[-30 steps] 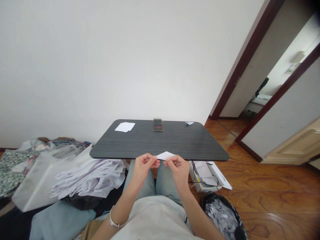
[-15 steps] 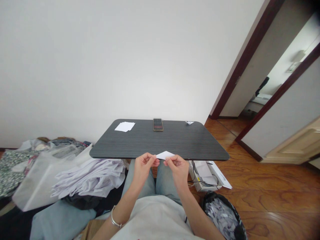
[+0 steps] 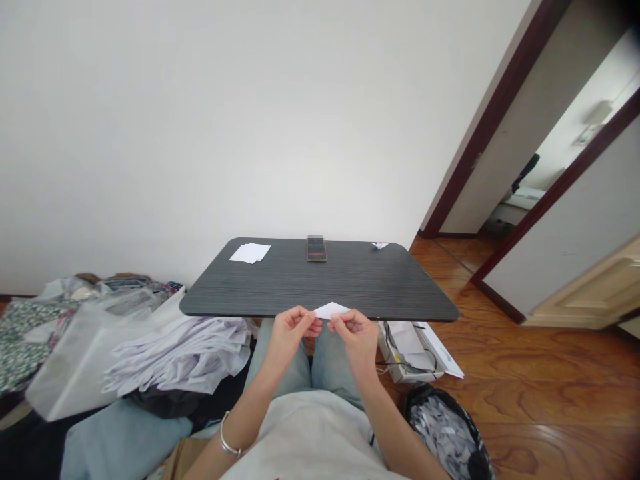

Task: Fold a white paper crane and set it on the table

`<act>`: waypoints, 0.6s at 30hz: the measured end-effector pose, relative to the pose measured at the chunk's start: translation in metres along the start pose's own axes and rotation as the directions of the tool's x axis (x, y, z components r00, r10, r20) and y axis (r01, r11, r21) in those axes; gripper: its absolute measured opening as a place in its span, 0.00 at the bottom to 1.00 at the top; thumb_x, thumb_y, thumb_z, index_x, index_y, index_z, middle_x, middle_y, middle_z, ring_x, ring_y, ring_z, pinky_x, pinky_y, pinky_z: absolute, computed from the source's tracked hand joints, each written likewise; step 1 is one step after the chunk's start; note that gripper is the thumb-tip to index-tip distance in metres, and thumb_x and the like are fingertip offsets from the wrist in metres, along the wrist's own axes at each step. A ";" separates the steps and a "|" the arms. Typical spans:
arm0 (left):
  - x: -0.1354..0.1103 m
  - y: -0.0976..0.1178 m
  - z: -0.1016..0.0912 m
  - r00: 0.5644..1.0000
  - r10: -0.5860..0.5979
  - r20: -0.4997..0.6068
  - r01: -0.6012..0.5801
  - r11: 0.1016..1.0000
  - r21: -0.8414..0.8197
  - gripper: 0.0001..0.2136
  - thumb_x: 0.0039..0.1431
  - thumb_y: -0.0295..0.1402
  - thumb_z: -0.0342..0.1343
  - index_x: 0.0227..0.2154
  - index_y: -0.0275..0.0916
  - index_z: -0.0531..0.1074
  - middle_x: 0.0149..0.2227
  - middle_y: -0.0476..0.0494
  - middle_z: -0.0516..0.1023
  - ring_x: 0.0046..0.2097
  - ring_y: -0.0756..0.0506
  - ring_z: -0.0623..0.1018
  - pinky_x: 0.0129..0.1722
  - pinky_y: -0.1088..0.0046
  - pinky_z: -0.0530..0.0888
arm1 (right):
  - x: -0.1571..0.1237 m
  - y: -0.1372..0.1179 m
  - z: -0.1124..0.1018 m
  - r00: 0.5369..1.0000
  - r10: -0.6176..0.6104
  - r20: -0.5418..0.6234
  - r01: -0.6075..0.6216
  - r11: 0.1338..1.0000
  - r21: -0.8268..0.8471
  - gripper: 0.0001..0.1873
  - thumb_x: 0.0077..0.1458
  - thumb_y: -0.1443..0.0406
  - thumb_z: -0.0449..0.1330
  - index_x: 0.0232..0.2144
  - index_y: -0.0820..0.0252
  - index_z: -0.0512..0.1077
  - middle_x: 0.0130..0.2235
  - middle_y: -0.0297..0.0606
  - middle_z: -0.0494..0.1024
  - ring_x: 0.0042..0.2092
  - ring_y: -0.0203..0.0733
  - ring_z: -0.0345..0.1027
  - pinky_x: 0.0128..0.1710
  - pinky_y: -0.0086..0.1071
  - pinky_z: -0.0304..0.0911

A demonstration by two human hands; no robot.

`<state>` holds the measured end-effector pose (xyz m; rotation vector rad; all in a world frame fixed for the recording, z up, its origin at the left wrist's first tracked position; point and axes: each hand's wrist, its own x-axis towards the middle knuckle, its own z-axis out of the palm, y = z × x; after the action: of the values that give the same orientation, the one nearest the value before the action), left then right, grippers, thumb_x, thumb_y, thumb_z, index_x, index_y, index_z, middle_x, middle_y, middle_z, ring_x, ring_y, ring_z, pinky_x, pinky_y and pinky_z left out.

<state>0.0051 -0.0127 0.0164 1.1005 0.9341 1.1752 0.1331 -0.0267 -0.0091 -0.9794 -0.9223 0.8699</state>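
Note:
A small piece of folded white paper (image 3: pixel 331 309), pointed at the top, is held at the near edge of the dark table (image 3: pixel 280 287). My left hand (image 3: pixel 294 328) pinches its left corner between thumb and fingers. On the other side my right hand (image 3: pixel 354 328) grips the lower right part, thumb on top. The paper's lower edge is partly behind my fingertips. At the table's back left lies a small stack of white paper sheets (image 3: pixel 249 253). A small folded white paper figure (image 3: pixel 379 245) sits at the back right corner.
A phone (image 3: pixel 316 248) lies at the table's back edge by the wall. Left of my legs are piled clothes (image 3: pixel 185 353) and a clear plastic bag (image 3: pixel 80 360). To the right stand a box with cables (image 3: pixel 410 353) and a black-lined bin of paper scraps (image 3: pixel 447 430).
Both hands keep their pinch on the folded paper. My left fingertips have shifted very slightly to the right; the rest looks the same.

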 end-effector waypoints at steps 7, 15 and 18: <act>-0.001 -0.002 0.001 0.999 0.016 -0.030 -0.016 1.000 -0.003 0.12 0.44 0.39 0.61 0.20 0.33 0.72 0.22 0.44 0.78 0.24 0.50 0.76 0.29 0.74 0.74 | 0.000 0.000 0.001 1.000 -0.007 -0.019 0.006 1.000 -0.021 0.06 0.41 0.65 0.63 0.19 0.60 0.70 0.18 0.32 0.75 0.21 0.37 0.69 0.24 0.28 0.64; 0.001 -0.009 0.004 0.995 0.068 -0.074 -0.067 0.998 0.015 0.12 0.44 0.38 0.61 0.20 0.34 0.70 0.21 0.46 0.76 0.24 0.50 0.75 0.27 0.75 0.74 | 0.001 0.001 0.001 1.000 0.015 -0.019 -0.016 0.999 -0.043 0.07 0.41 0.65 0.63 0.17 0.59 0.69 0.17 0.31 0.75 0.20 0.37 0.68 0.23 0.28 0.63; 0.002 -0.009 0.004 0.993 0.085 -0.082 -0.086 0.996 -0.004 0.12 0.41 0.37 0.63 0.26 0.34 0.72 0.26 0.46 0.78 0.27 0.49 0.76 0.27 0.75 0.74 | 0.002 0.003 0.001 1.000 0.022 -0.009 -0.022 0.999 -0.043 0.08 0.40 0.64 0.63 0.17 0.59 0.69 0.17 0.31 0.74 0.20 0.37 0.68 0.22 0.28 0.64</act>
<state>0.0115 -0.0114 0.0091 1.1025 0.9525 1.3012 0.1321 -0.0237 -0.0106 -1.0309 -0.9277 0.8669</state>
